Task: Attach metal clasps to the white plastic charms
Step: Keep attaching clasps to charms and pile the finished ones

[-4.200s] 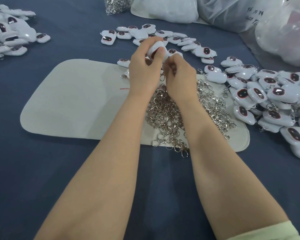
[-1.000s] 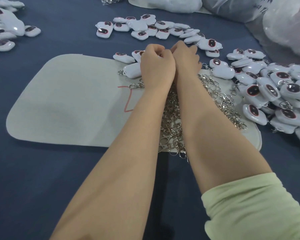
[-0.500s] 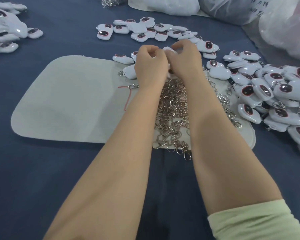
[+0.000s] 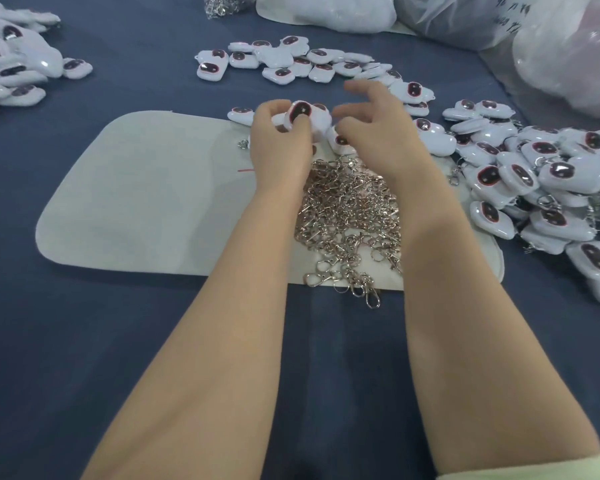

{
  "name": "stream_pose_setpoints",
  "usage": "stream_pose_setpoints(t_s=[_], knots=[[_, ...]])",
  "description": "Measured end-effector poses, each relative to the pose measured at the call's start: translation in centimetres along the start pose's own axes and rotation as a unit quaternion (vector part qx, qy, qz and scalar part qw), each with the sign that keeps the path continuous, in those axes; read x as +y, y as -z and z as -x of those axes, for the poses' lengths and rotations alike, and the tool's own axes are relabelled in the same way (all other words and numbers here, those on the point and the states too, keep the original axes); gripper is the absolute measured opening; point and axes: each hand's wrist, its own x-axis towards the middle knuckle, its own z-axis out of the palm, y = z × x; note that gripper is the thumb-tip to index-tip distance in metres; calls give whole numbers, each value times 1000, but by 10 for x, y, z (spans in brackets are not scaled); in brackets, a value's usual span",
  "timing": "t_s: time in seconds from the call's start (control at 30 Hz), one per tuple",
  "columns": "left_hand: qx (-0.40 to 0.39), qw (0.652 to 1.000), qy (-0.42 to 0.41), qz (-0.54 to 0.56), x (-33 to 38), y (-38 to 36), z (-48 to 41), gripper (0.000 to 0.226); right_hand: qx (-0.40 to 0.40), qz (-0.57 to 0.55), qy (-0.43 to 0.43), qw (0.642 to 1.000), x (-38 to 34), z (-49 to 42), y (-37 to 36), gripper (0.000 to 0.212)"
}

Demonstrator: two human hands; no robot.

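Note:
My left hand [image 4: 279, 143] grips a white plastic charm [image 4: 300, 112] with a dark oval face, held up above the far edge of the white mat [image 4: 146, 195]. My right hand [image 4: 374, 129] hovers just right of it, fingers spread and loosely bent, blurred, holding nothing that I can see. A heap of metal clasps [image 4: 347, 216] lies on the mat under and between my wrists. Whether a clasp hangs from the held charm is hidden by my fingers.
Loose charms lie in a row at the back [image 4: 291, 64], in a big pile at the right [image 4: 548, 188] and in a heap at the far left [image 4: 11, 67]. Plastic bags [image 4: 551, 46] stand at the back right. Blue cloth [image 4: 84, 341] covers the table.
My hands were pressed together on a charm. Now they have come apart: the left keeps the charm with its face turned up, the right has let go and spread its fingers.

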Motion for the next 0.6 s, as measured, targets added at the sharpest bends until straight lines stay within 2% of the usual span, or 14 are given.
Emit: stream_pose_setpoints(t_s=[0.07,0.13,0.27,0.4,0.5,0.6], knots=[[20,1000,-1,21,4,3,-1,11,44,90,-31,994,0,0,8,27],[16,998,8,58,6,3,-1,11,19,174,-57,983,-1,0,15,11],[-3,992,32,118,6,-1,2,24,-103,300,-65,946,-9,6,10,30],[-9,984,52,173,5,-3,1,27,-122,309,-43,942,-10,5,-3,25],[-14,984,55,171,1,-5,1,31,-79,276,-46,957,-5,2,-6,17],[-24,986,52,159,0,-7,-1,25,-29,190,-61,979,2,0,-4,11]])
